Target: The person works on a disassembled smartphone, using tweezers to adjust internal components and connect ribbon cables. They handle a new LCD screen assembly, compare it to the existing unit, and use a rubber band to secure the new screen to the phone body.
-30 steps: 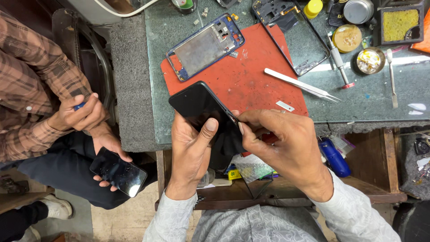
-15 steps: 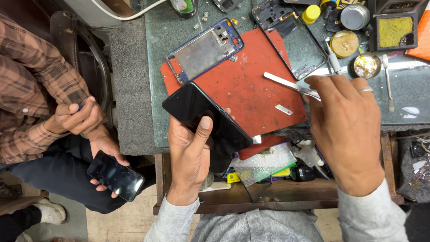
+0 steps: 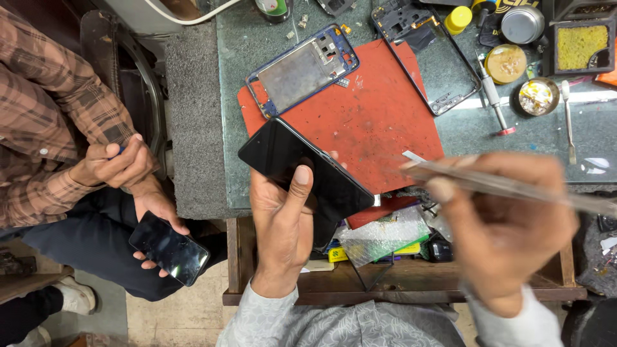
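Left hand (image 3: 283, 225) grips black phone (image 3: 305, 170), thumb on glass. Right hand (image 3: 508, 228) pinches metal tweezers (image 3: 508, 186) (blurred). Risk: tips scratch screen, phone slips over red mat (image 3: 379, 122).

Open room: bare middle of red mat (image 3: 373, 122), between phone frame (image 3: 302, 69) at upper left and back cover (image 3: 427, 54) at upper right. Right tabletop (image 3: 463, 138) crowded with tins, screwdriver (image 3: 493, 103), tweezers. Left hand (image 3: 283, 218) with black phone (image 3: 302, 170) blocks the mat's near edge; right hand (image 3: 508, 225) with blurred metal tool (image 3: 508, 186) blocks near right.
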Demonstrator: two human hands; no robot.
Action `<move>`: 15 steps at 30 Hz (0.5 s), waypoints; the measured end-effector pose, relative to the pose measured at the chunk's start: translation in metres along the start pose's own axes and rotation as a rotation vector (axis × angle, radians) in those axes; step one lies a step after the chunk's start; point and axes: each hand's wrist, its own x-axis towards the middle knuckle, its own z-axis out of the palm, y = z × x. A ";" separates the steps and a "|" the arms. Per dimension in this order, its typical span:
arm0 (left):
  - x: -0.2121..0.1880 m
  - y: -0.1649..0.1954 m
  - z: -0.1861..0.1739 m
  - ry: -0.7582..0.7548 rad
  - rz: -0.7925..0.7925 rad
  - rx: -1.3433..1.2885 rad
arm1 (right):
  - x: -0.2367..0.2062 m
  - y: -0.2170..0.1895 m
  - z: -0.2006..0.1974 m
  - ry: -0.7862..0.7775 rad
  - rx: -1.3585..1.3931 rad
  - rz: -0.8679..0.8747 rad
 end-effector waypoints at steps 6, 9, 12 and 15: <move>-0.007 -0.008 0.008 0.027 0.017 -0.036 | -0.034 0.013 0.024 -0.133 0.029 -0.197; -0.010 -0.009 0.006 0.027 0.012 -0.023 | -0.030 0.013 0.030 -0.142 -0.016 -0.280; -0.011 -0.010 0.003 0.026 0.020 -0.025 | -0.024 0.008 0.034 -0.170 -0.039 -0.284; -0.011 -0.010 0.002 0.056 0.024 -0.014 | -0.021 0.005 0.035 -0.174 -0.033 -0.272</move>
